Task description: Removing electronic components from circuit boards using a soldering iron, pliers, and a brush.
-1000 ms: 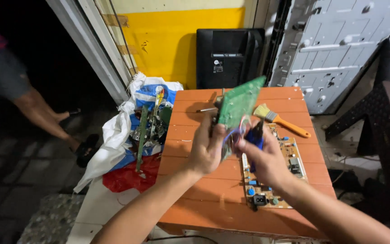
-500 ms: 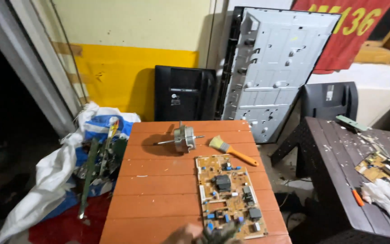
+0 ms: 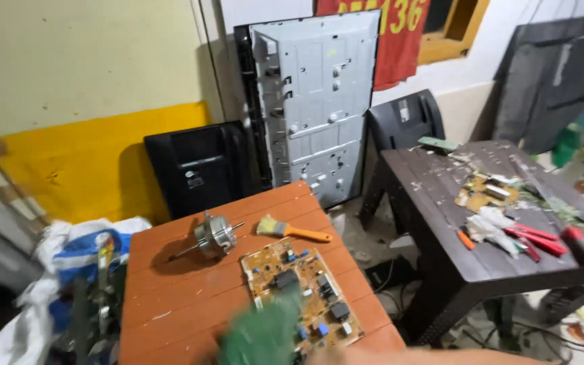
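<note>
A blurred green circuit board [image 3: 261, 334] hovers over the near edge of the orange table [image 3: 170, 297], partly covering a tan circuit board [image 3: 305, 287] that lies flat there. My right hand [image 3: 326, 356] shows only as a strip of hand and forearm along the bottom edge, ending at the green board and seeming to hold it; the fingers are hidden. My left hand is out of view. A small fan motor with a shaft [image 3: 212, 236] and a paintbrush with an orange handle [image 3: 292, 230] lie farther back on the table.
To the right stands a dark table [image 3: 441, 196] with red-handled pliers [image 3: 532, 236], board pieces and scraps. A grey metal TV back panel [image 3: 312, 101], a black TV shell [image 3: 201, 165] and a black chair [image 3: 403, 122] line the wall. White bags of boards [image 3: 69, 250] sit left.
The view has swung up and to the right. Both hands held the green board up a second ago; now it is low at the bottom edge and only my right arm shows.
</note>
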